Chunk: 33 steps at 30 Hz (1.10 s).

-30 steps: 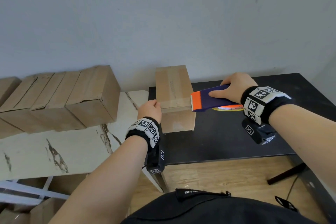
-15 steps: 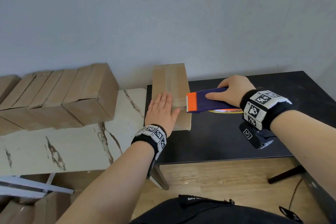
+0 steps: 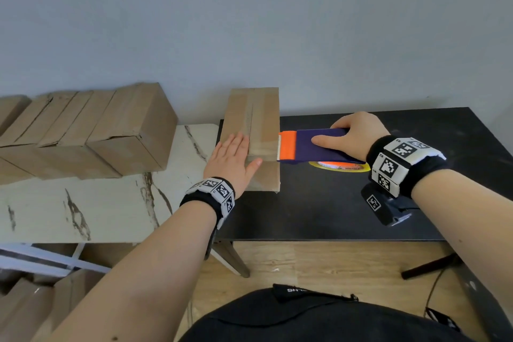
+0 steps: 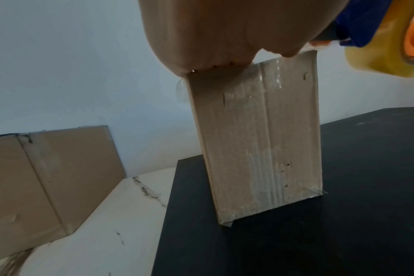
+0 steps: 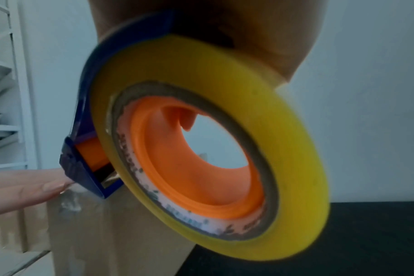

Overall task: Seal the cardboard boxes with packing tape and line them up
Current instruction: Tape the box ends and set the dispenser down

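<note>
A cardboard box stands on the left end of the black table, with clear tape across its top and down its near face. My left hand lies flat on the near end of the box top, fingers straight, thumb over the edge. My right hand grips a blue and orange tape dispenser whose orange blade end meets the box's right top edge. The yellow tape roll hangs under the dispenser.
A row of several taped cardboard boxes sits along the wall on the white marbled table to the left. More cardboard lies below that table. The wall stands close behind. Bare black tabletop stretches to the right.
My left hand has gone from gripping the box's near edge to lying flat on its top. The dispenser has stayed at the box's right edge.
</note>
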Each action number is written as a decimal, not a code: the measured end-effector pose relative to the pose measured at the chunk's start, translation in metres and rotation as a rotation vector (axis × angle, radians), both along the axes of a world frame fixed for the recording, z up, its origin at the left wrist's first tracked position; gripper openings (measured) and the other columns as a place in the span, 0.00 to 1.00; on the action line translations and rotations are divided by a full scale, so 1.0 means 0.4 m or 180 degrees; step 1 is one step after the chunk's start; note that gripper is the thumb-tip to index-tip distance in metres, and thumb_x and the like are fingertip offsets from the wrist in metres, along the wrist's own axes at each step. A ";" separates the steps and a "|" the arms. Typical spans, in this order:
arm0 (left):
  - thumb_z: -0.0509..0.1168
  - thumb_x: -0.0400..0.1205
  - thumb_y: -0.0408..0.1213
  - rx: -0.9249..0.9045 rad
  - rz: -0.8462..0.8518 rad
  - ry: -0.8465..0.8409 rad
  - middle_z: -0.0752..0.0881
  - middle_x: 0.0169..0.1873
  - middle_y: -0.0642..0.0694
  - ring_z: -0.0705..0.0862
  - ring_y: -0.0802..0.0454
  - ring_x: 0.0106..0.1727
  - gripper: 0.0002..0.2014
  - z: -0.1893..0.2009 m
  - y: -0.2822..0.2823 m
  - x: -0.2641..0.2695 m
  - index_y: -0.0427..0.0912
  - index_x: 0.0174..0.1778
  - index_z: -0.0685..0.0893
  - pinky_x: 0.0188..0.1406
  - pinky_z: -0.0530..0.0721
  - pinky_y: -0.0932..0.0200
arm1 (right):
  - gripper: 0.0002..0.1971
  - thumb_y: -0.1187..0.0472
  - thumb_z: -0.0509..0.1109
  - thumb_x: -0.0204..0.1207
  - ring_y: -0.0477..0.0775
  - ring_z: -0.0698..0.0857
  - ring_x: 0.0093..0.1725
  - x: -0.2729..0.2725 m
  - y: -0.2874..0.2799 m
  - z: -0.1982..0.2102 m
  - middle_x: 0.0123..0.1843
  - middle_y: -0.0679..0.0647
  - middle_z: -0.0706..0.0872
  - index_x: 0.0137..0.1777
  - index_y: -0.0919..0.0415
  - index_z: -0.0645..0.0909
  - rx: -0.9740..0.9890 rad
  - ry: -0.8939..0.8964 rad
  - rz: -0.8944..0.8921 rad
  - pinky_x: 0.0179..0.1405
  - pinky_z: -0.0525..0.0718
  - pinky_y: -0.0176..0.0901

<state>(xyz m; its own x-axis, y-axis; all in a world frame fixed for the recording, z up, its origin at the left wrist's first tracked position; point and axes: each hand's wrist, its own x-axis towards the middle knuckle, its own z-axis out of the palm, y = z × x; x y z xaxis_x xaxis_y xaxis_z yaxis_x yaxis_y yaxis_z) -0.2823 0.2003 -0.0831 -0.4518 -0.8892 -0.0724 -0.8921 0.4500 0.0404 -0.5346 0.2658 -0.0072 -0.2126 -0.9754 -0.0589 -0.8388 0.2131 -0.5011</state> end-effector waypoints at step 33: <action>0.43 0.89 0.46 -0.0186 -0.0377 0.0272 0.51 0.84 0.49 0.48 0.54 0.84 0.26 0.012 0.050 -0.170 0.44 0.83 0.51 0.82 0.44 0.57 | 0.22 0.38 0.68 0.72 0.49 0.83 0.40 -0.063 0.041 -0.067 0.40 0.51 0.87 0.46 0.58 0.87 0.0023 -0.0354 -0.0339 0.34 0.77 0.38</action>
